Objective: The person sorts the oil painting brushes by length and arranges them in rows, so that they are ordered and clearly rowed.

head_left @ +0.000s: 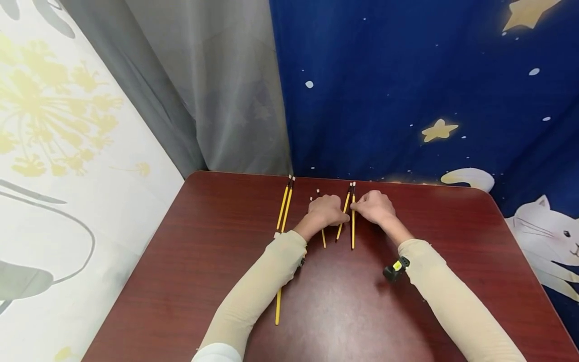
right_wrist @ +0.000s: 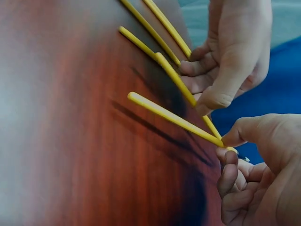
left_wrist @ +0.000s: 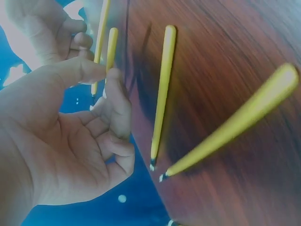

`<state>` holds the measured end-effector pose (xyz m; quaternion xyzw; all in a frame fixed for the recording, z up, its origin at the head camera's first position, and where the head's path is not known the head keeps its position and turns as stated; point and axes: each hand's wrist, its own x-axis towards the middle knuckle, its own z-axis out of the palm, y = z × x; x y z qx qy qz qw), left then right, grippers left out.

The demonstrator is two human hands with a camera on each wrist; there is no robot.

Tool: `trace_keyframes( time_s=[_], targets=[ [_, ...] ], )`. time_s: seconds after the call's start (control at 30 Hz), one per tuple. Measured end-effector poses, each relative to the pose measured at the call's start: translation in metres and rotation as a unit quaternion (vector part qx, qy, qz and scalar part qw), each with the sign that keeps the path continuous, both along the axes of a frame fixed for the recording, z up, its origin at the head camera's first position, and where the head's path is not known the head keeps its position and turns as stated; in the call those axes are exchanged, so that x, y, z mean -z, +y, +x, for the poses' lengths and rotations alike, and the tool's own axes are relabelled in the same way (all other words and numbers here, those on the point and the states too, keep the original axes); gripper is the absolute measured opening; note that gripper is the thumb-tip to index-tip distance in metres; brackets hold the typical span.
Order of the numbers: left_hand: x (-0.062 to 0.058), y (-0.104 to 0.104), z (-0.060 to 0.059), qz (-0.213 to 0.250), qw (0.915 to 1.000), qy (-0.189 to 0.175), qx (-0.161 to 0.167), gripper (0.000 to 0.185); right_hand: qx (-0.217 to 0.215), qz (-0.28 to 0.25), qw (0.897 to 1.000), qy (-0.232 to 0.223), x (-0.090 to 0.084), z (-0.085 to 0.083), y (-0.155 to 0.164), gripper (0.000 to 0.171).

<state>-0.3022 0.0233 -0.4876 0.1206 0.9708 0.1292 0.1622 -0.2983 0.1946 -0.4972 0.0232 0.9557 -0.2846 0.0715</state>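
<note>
I appear to be aligning two yellow brushes, and the next move seems to call for levelling their white tips (head_left: 354, 183) before releasing. My left hand (head_left: 326, 210) pinches one brush (head_left: 340, 229), my right hand (head_left: 376, 206) a second brush (head_left: 353, 231) just beside it, forearms converging over the desk (head_left: 217, 216); other brushes (head_left: 288, 203) lie left of my left hand.

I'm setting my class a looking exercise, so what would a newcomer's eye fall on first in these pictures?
Probably the hands near the far edge of the dark red table: the left hand pinches one yellow brush, and the right hand another brush. Next might come the bright blue cloth behind the table, with a gold star toward the right in the head view.
</note>
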Motion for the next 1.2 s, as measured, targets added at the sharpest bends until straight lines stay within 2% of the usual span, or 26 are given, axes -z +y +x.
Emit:
trace_keyframes(
  time_s=[0.13,0.17,0.23,0.37,0.4,0.43,0.47,0.5,0.67,0.7,0.93,1.2],
  targets=[
    [0.002,0.016,-0.008,0.011,0.9997,-0.018,-0.009,0.034,0.006,0.004,1.0,-0.012,-0.006,-0.009,0.014,0.035],
    [0.011,0.021,-0.015,0.012,0.9998,-0.01,-0.011,0.035,0.007,0.005,1.0,-0.017,-0.007,-0.012,0.017,0.035],
    [0.011,0.026,-0.016,0.015,0.9998,0.0,-0.014,0.035,0.006,0.005,1.0,-0.029,-0.008,-0.017,0.021,0.035],
    [0.012,0.034,-0.015,0.016,0.9994,0.027,-0.013,0.036,0.002,0.011,0.999,-0.048,-0.01,-0.025,0.027,0.04],
    [0.004,0.034,-0.01,0.017,0.9994,0.027,-0.011,0.035,0.001,0.014,0.999,-0.049,-0.01,-0.027,0.028,0.041],
    [0.004,0.035,-0.01,0.016,0.9994,0.029,-0.011,0.035,0.001,0.016,0.999,-0.051,-0.011,-0.028,0.03,0.043],
    [0.014,0.038,-0.015,0.015,0.9991,0.036,-0.013,0.037,0.002,0.017,0.998,-0.052,-0.01,-0.03,0.031,0.044],
    [0.014,0.04,-0.015,0.013,0.9991,0.039,-0.014,0.037,0.002,0.018,0.998,-0.055,-0.01,-0.031,0.032,0.044],
    [0.02,0.052,-0.015,0.003,0.9994,0.027,-0.019,0.037,0.011,0.03,0.997,-0.076,-0.007,-0.032,0.037,0.039],
    [0.013,0.053,-0.009,0.002,0.9997,0.018,-0.018,0.035,0.012,0.034,0.996,-0.08,-0.006,-0.032,0.037,0.038],
    [0.019,0.064,-0.011,-0.004,0.9992,0.015,-0.036,0.032,0.015,0.041,0.996,-0.082,-0.001,-0.035,0.039,0.033],
    [0.021,0.066,-0.018,-0.01,0.9988,0.027,-0.039,0.025,-0.032,0.019,0.995,-0.093,-0.004,-0.046,0.05,0.031]
  ],
)
